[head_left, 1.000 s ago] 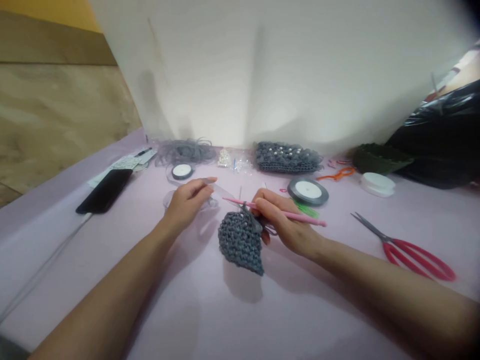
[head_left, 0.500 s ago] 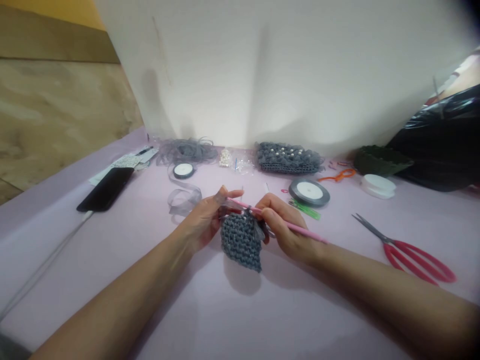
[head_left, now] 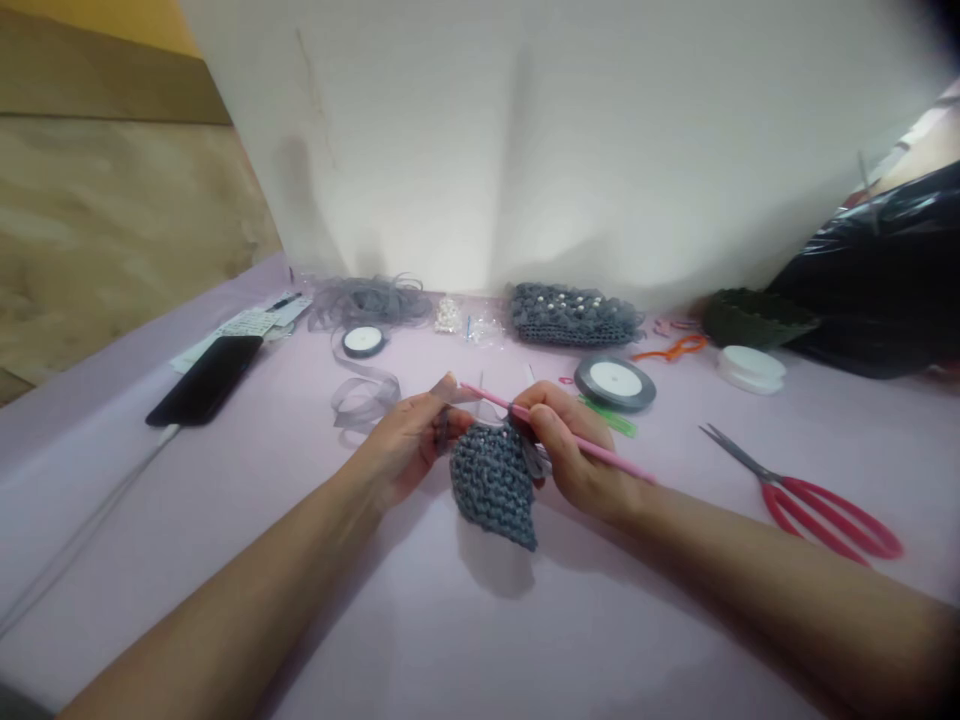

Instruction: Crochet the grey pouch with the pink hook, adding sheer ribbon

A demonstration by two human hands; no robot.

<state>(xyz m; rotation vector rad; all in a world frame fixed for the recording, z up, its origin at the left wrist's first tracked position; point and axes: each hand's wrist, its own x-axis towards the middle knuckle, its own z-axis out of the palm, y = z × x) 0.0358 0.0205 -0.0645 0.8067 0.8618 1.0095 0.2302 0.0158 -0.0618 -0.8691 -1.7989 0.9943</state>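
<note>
My right hand is closed around a pink crochet hook, whose tip points left toward my other hand. A grey crocheted piece hangs beneath the hook, its upper right edge gathered at my right fingers. My left hand is curled with the sheer grey ribbon running to it, and its fingertips are close to the piece's upper left edge. A strand stretches between the hook and the left fingers. The undersides of both hands are hidden.
Red-handled scissors lie on the right. A ribbon spool, a green clip, a white spool and a beaded crocheted pouch lie behind. A plugged-in phone rests at the left; a black bag stands far right.
The crocheted piece has shifted slightly right and down, away from my left fingers. A wider gap with a strand across it now shows between the left hand and the hook.
</note>
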